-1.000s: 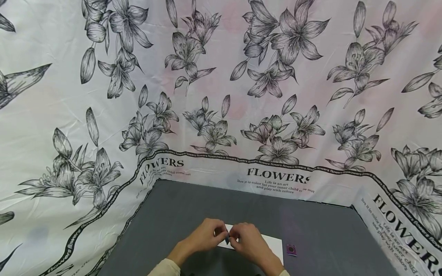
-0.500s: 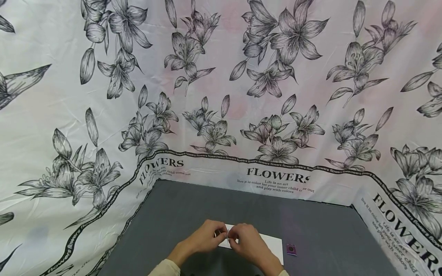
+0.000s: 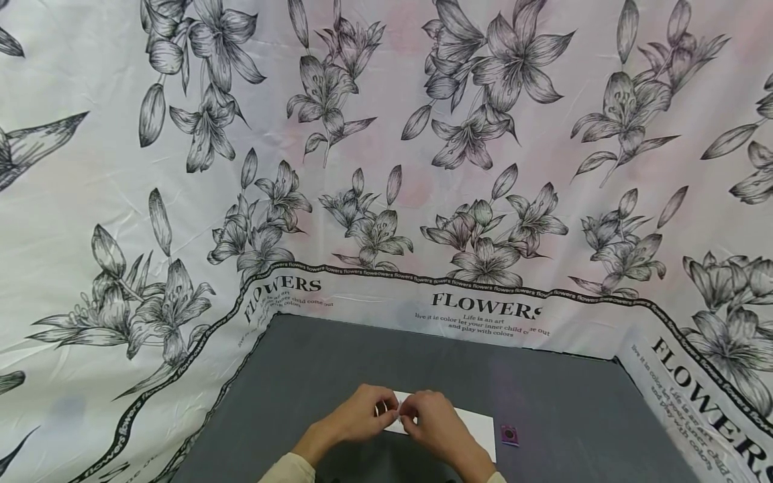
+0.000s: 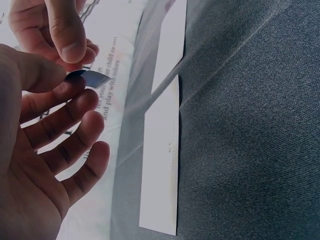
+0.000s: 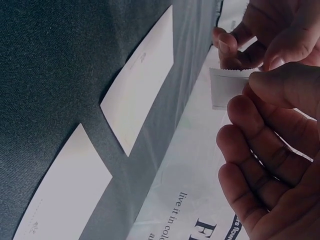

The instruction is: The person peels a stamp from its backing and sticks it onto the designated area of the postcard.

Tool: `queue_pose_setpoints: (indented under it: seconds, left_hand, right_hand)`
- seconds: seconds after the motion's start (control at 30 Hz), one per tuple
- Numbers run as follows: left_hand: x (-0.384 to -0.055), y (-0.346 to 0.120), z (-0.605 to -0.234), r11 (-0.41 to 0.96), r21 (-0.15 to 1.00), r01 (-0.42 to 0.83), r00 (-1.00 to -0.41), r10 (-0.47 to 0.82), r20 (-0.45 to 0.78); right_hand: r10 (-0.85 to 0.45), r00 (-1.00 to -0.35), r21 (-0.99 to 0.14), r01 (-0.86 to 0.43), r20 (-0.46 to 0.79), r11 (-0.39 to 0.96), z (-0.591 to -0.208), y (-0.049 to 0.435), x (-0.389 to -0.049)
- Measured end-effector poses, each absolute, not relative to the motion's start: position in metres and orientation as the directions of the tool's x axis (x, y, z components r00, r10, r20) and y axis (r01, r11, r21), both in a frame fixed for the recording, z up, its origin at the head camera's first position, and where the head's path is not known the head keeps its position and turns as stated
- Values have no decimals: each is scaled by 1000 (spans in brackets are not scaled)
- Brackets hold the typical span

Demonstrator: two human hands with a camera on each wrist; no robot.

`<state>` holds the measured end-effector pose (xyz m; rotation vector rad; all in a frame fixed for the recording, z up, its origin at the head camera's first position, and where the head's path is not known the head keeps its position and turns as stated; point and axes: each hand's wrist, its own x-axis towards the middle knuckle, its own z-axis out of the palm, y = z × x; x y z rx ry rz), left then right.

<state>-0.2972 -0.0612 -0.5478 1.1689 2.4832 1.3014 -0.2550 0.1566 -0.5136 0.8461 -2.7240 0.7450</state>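
Observation:
Between my two hands is a small thin stamp-like piece with a toothed edge; its pale back (image 5: 227,91) shows in the right wrist view. In the left wrist view its face (image 4: 96,79) looks bluish. My left hand (image 3: 361,412) pinches one edge between thumb and index finger, the other fingers spread loosely. From the opposite side my right hand (image 3: 433,421) pinches it too, its lower fingers half curled. Fingertips cover both gripped edges. Beneath the hands lie two white cards, one (image 4: 161,165) nearer the left hand, the other (image 5: 65,192) nearer the right.
A small purple square (image 3: 510,436) with a dark round mark lies right of the white cards. Dark grey cloth (image 3: 338,355) covers the table. A white flower-printed curtain (image 3: 386,201) stands around its back and sides.
One second ago the piece showed a dark blue face between the fingertips in the head view; it has since turned and now appears pale and narrow there. Both hands stay in nearly the same place.

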Motion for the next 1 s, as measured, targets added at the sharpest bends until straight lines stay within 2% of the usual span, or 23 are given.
queue_pose_setpoints:
  seconds: [1.0]
  left_hand:
    - [-294, -59, -547, 374, 696, 613, -695, 675, 249]
  right_hand:
    - [-448, -831, -427, -554, 329, 715, -517, 158, -254]
